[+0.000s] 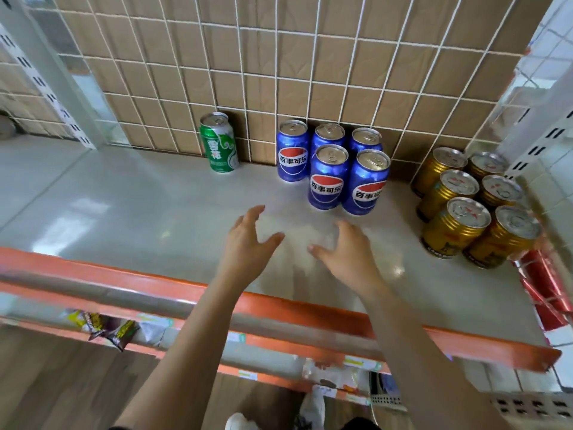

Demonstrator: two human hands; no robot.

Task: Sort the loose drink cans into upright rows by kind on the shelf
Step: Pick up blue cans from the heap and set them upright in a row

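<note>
five blue cans (328, 181) stand upright on the shelf (124, 212) between green can (219, 144) and gold cans (455, 226). left hand (248, 246) and right hand (348, 256) hover near, fingers (255, 212) spread, empty; a hasty reach could topple them.

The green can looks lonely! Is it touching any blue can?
Apart. The head view shows a strip of bare shelf between the green can and the nearest blue can.

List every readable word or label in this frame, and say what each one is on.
"百事可乐": on three blue cans, across the red, white and blue emblem.
White vertical characters on the green can: too stylised to read reliably.
Print on the gold cans: blurred.
The shelf-edge tags: blurred.
</note>
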